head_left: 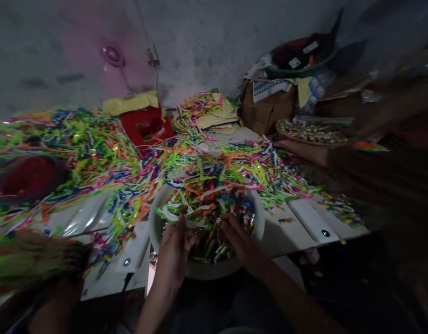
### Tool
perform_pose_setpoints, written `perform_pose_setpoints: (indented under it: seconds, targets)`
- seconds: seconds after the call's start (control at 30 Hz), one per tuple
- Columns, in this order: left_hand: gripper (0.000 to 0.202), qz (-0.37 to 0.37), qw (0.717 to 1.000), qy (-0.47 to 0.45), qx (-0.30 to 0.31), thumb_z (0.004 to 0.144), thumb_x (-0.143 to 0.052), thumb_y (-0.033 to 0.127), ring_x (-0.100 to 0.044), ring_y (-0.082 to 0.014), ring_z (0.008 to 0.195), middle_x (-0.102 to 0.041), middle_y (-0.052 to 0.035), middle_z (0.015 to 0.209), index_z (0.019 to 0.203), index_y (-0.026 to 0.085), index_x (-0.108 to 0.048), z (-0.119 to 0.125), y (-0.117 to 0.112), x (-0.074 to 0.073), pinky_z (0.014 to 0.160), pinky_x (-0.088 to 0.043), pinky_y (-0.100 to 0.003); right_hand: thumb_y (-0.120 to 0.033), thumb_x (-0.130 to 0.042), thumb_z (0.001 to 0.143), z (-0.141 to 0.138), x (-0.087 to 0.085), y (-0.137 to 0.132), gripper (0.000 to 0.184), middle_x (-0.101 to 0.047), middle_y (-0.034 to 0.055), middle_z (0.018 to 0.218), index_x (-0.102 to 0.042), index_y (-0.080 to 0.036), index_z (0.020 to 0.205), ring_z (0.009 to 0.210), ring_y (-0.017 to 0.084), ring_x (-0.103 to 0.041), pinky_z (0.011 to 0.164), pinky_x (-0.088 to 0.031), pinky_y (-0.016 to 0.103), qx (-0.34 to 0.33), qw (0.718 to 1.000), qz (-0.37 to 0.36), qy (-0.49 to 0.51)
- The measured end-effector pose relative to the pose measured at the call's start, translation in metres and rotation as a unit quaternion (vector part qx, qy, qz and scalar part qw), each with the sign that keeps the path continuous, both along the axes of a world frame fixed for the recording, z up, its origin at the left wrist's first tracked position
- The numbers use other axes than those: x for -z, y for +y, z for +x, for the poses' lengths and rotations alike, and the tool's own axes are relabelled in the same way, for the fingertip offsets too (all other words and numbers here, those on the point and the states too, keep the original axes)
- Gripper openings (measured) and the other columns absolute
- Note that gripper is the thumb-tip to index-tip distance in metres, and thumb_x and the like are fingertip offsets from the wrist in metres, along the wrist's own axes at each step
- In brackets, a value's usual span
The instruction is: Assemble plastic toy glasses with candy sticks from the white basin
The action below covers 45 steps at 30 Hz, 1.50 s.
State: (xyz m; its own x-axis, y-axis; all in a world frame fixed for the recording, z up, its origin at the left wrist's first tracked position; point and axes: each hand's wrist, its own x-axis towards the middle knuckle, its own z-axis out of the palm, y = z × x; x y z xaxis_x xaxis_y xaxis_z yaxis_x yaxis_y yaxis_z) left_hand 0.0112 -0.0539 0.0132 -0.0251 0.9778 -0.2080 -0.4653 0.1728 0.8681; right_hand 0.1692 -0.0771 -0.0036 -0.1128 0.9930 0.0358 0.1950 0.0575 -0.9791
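Both of my hands are over a white basin (258, 222) that holds small, shiny, tube-like pieces (214, 243) and bright plastic strips. My left hand (177, 239), at the basin's left side, is closed on a green-and-white plastic strip (172, 213) that sticks out beyond the fingers. Across from it, my right hand (238, 236) has its fingertips pinched together over the small pieces. Whatever lies between those fingertips is too small and dark to name. A gap separates the two hands.
A heap of colourful strips (92, 134) covers much of the table. White devices (313, 220) lie on either side of the basin. A red box (147, 127), a cardboard box (269, 104) and a dark round tub (28, 178) stand around. Other people's arms (304, 150) reach in from both sides.
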Motion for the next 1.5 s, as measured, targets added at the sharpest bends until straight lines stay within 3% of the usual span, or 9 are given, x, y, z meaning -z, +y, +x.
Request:
perform_pose_setpoints:
  seconds: [0.1,0.27,0.53,0.77,0.9,1.07,1.17,1.33,1.5]
  targets:
    - [0.049,0.014,0.999,-0.033,0.002,0.071,-0.075,0.028,-0.063,-0.01,0.068,-0.07,-0.0049,0.102,0.116,0.022,-0.056,0.004,0.007,0.004,0.057,-0.05,-0.017,-0.039,-0.038,0.094,-0.002,0.001,-0.001,0.021,-0.054,-0.0002,0.083,-0.05,-0.023,0.098,0.077,0.014,-0.052,0.071,-0.042,0.025,0.001,0.996,0.043,-0.073]
    - [0.05,0.039,0.999,-0.015,0.012,0.069,-0.076,0.024,-0.063,-0.0106,0.072,-0.071,-0.0056,0.098,0.116,0.02,-0.058,0.005,0.012,0.012,0.051,-0.043,-0.014,-0.035,-0.045,0.09,-0.008,0.003,-0.002,0.018,-0.059,0.0018,0.082,-0.052,-0.02,0.096,0.072,0.015,-0.054,0.065,-0.042,0.024,0.048,0.989,0.093,-0.107]
    - [0.051,0.041,0.999,-0.024,0.025,0.072,-0.074,0.024,-0.057,-0.0062,0.061,-0.07,-0.006,0.1,0.12,0.02,-0.055,0.002,0.009,0.011,0.05,-0.042,-0.014,-0.029,-0.043,0.091,-0.007,0.004,-0.001,0.018,-0.063,0.0039,0.088,-0.056,-0.019,0.099,0.08,0.016,-0.058,0.071,-0.043,0.025,0.031,0.984,0.109,-0.137]
    - [0.046,0.044,0.998,-0.024,0.034,0.073,-0.073,0.024,-0.048,-0.0036,0.053,-0.071,-0.0036,0.096,0.116,0.022,-0.058,0.002,0.009,0.009,0.048,-0.038,-0.014,-0.031,-0.043,0.091,-0.008,0.004,-0.003,0.019,-0.063,0.0038,0.086,-0.056,-0.02,0.099,0.075,0.016,-0.059,0.065,-0.044,0.024,0.033,0.981,0.121,-0.147]
    - [0.042,0.051,0.998,-0.01,0.043,0.076,-0.07,0.025,-0.046,-0.0039,0.051,-0.071,-0.0043,0.101,0.116,0.022,-0.057,0.004,0.009,0.01,0.046,-0.036,-0.015,-0.031,-0.045,0.09,-0.008,0.005,0.001,0.017,-0.064,0.004,0.087,-0.056,-0.019,0.097,0.079,0.017,-0.06,0.071,-0.045,0.026,0.036,0.984,0.096,-0.143]
    - [0.041,0.06,0.997,0.032,0.036,0.076,-0.07,0.027,-0.059,-0.0105,0.068,-0.071,-0.0043,0.099,0.114,0.02,-0.057,0.006,0.005,0.013,0.059,-0.045,-0.019,-0.04,-0.044,0.09,-0.002,0.013,0.007,0.028,-0.062,0.0026,0.084,-0.055,-0.019,0.105,0.077,0.017,-0.059,0.067,-0.046,0.026,-0.047,0.997,-0.003,-0.062]
    - [0.032,0.054,0.995,0.084,0.02,0.075,-0.071,0.031,-0.063,-0.0149,0.076,-0.071,-0.0047,0.091,0.102,0.016,-0.062,0.006,0.002,0.015,0.066,-0.046,-0.022,-0.042,-0.048,0.088,0.0,0.016,0.009,0.029,-0.062,0.0023,0.085,-0.053,-0.019,0.106,0.077,0.016,-0.059,0.066,-0.046,0.026,-0.062,0.997,-0.026,-0.025]
    - [0.031,0.065,0.995,0.056,0.05,0.077,-0.068,0.033,-0.063,-0.0162,0.078,-0.071,-0.0069,0.095,0.103,0.016,-0.063,0.009,0.0,0.016,0.066,-0.047,-0.023,-0.038,-0.048,0.086,-0.002,0.013,0.006,0.02,-0.057,-0.0004,0.07,-0.053,-0.019,0.084,0.066,0.015,-0.055,0.059,-0.043,0.024,-0.027,0.996,0.023,-0.083]
    - [0.043,0.058,0.994,0.079,0.04,0.078,-0.067,0.034,-0.065,-0.0168,0.081,-0.07,-0.0066,0.1,0.117,0.02,-0.054,-0.013,-0.009,0.014,0.069,-0.05,-0.025,-0.039,-0.046,0.089,-0.015,0.01,0.003,0.024,-0.063,0.0029,0.07,-0.058,-0.019,0.088,0.067,0.018,-0.06,0.062,-0.046,0.03,-0.005,0.979,0.073,-0.192]
